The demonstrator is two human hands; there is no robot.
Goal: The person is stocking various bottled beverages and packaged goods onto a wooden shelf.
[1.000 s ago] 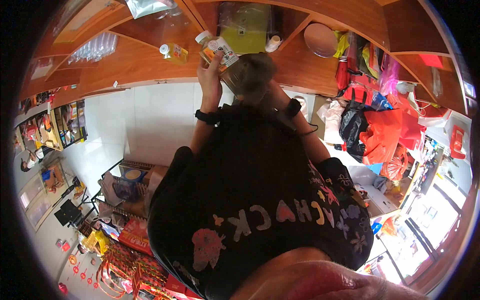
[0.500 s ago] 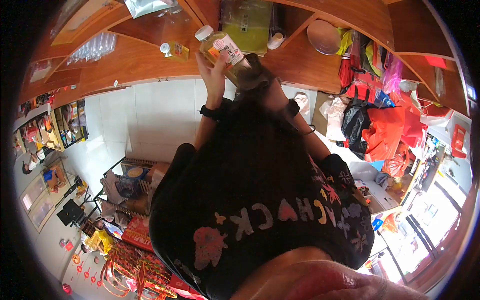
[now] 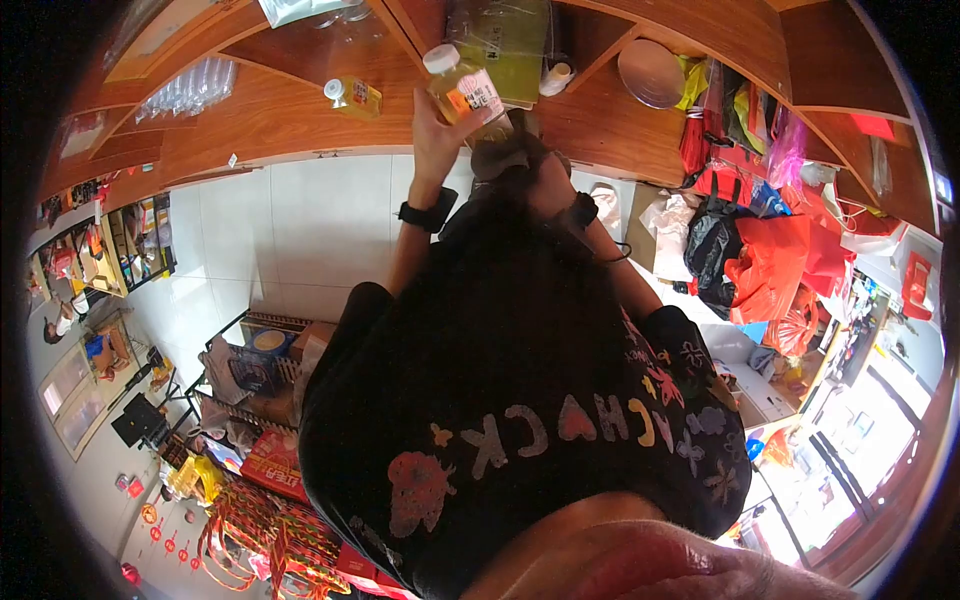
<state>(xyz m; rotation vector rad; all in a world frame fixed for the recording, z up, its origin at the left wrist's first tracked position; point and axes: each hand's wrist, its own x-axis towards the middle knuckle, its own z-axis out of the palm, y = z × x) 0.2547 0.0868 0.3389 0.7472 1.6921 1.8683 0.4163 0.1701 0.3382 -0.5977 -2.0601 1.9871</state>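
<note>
My left hand [image 3: 436, 142] is wrapped round the side of a clear plastic drink bottle [image 3: 468, 90] with a white cap, a pink and white label and yellowish liquid. The bottle is tilted, its cap pointing up and to the left. A dark brown cloth [image 3: 500, 158] covers its lower end. My right hand [image 3: 550, 188] is closed on that cloth; its fingers are partly hidden by the folds and shadow. A smaller bottle [image 3: 356, 98] of yellow liquid with a white cap lies on the wooden shelf to the left.
A yellow-green packet [image 3: 495, 45] and a white roll [image 3: 556, 79] are on the wooden shelf [image 3: 600, 130], near a round clear lid [image 3: 652, 73]. Clear plastic cups [image 3: 190, 90] sit at left. Red bags [image 3: 770, 260] and a black bag [image 3: 712, 250] crowd the right side.
My left hand and the bottle have shifted a little to the right, and the bottle's cap has moved right with it. The cloth stays at its lower end.
</note>
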